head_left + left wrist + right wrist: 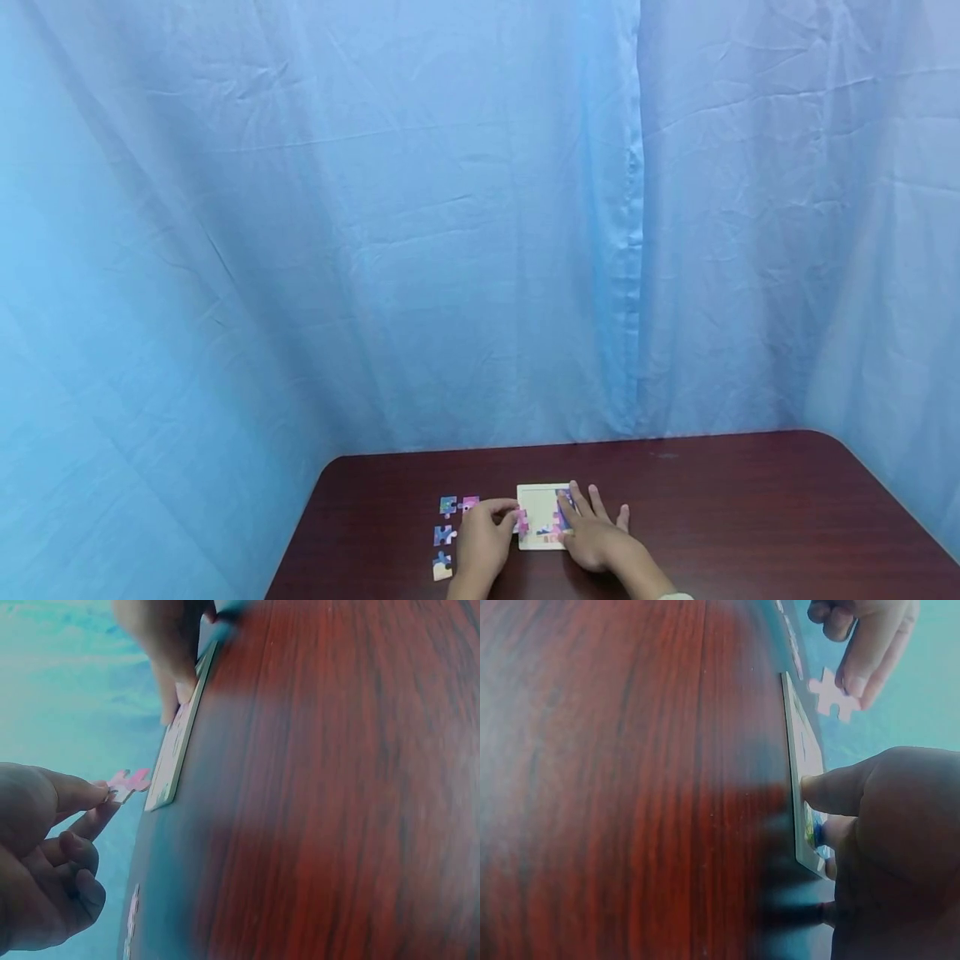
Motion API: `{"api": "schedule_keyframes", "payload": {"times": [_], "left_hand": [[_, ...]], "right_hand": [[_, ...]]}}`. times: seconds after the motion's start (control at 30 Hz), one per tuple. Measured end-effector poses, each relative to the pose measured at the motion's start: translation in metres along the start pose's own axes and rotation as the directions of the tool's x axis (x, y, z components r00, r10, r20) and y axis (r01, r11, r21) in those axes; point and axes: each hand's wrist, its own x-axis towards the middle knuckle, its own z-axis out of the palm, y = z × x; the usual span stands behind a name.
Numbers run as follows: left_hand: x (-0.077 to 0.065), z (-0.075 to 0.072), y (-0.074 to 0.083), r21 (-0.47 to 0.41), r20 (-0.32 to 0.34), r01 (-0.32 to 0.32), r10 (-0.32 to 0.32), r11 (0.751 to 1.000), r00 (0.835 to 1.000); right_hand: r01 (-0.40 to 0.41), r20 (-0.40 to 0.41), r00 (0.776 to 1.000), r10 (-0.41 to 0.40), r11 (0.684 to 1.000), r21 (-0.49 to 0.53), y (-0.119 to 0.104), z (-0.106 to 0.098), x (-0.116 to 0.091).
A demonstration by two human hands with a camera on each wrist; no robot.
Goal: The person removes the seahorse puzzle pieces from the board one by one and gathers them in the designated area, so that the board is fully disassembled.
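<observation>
My left hand (483, 542) pinches a pink jigsaw piece (126, 784) between thumb and fingertips, over the left edge of a pale puzzle tray (536, 498). In the right wrist view that piece shows its knobs and notches above the tray. My right hand (596, 537) lies with spread fingers on the tray's right side, thumb (829, 787) pressing near its front edge. Beneath and beside those fingers, purple and pink pieces (557, 525) sit in the tray along its right and lower sides, partly hidden by the hand. The tray's middle and upper left show bare backing.
Left of the left hand, several loose jigsaw pieces (443, 535) lie on the dark red-brown table (712, 500). One pink loose piece (470, 502) lies close by the left hand's knuckles. Blue curtains (480, 250) hang behind the table and at both sides.
</observation>
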Motion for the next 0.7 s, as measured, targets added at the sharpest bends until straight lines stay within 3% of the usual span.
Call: {"api": "schedule_keyframes", "payload": {"times": [0.37,0.7], "left_hand": [[0.000,-0.024,-0.013,0.021,0.014,-0.007,0.007,1.000,1.000],[0.000,-0.041,-0.026,0.095,-0.035,-0.010,0.013,0.995,0.999]], "right_hand": [[0.015,-0.014,1.000,-0.015,1.000,0.016,-0.002,-0.002,-0.004],[0.015,-0.014,1.000,-0.015,1.000,0.025,-0.001,-0.003,-0.005]]}}
